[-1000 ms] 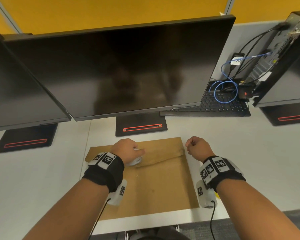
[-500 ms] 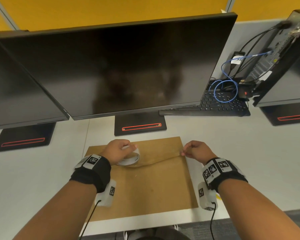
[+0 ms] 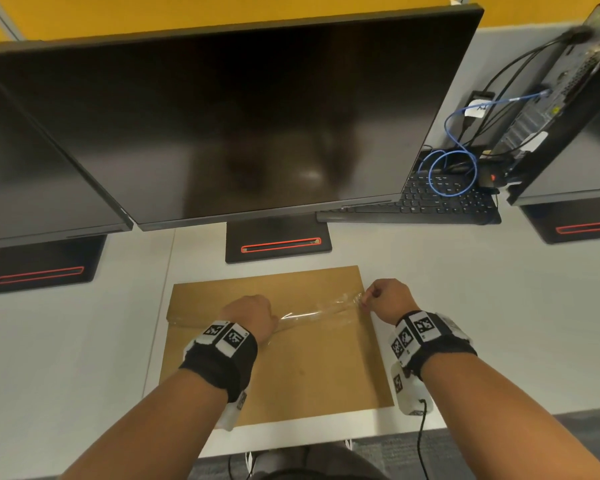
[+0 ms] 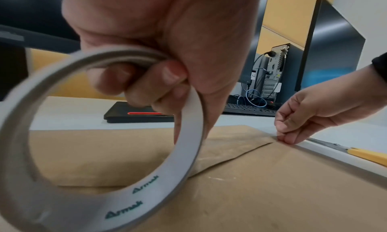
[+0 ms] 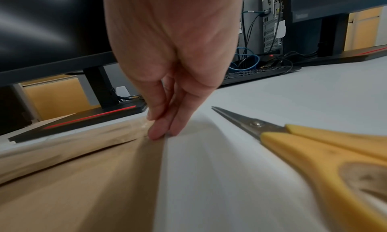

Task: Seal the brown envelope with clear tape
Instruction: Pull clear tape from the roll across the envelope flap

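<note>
The brown envelope lies flat on the white desk with its flap folded down. My left hand hovers over the flap's middle, fingers curled through the white tape roll; the head view hides the roll under the hand. A strip of clear tape stretches along the flap seam to my right hand. The right fingertips pinch the strip's end down at the envelope's right edge. The left wrist view shows the right hand bent over that corner.
Yellow-handled scissors lie on the desk just right of the envelope, blades pointing away. A monitor base stands right behind the envelope, under the big screen. A keyboard and cables sit at the back right.
A strip of clear tape now shows between the hands. My left hand has turned over the roll, hiding it from the head view. The right hand pinches down at the envelope's right edge.
</note>
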Motion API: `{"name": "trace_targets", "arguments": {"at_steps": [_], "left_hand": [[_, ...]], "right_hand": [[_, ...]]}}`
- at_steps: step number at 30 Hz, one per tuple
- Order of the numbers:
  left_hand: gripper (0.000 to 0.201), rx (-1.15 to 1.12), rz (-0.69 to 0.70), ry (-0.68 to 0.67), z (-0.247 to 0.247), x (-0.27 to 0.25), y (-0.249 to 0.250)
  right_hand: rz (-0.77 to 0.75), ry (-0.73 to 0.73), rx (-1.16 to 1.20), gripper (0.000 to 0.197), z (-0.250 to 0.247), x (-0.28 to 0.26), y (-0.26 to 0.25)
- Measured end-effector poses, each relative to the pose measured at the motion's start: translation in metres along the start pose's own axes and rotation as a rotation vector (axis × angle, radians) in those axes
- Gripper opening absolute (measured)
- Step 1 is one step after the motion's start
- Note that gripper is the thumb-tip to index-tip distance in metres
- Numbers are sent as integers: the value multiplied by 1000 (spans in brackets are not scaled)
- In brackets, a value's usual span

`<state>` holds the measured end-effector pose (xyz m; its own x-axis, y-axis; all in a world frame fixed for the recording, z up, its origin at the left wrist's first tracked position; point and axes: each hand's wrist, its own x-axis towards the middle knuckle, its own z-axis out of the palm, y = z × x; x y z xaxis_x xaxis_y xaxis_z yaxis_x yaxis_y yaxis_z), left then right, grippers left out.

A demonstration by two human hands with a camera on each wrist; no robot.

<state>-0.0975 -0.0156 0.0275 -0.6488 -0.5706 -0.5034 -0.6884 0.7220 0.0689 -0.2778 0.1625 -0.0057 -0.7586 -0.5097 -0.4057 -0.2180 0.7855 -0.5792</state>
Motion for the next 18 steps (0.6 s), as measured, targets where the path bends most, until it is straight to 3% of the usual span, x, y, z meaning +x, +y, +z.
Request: {"name": "trace_targets", "arguments": {"at_steps": [6,12,18], "left_hand": [[26,71,-35,-96,-3,5,16],[22,128,-46,-91,-4,3,29],[22,155,-36,-83,-7,0,38]], "right_hand": [[44,-54,3,21,-5,4,-1],[65,-89,-68,19,-8,7,-5],[31,-33,-95,11,-2,10,-3]]}}
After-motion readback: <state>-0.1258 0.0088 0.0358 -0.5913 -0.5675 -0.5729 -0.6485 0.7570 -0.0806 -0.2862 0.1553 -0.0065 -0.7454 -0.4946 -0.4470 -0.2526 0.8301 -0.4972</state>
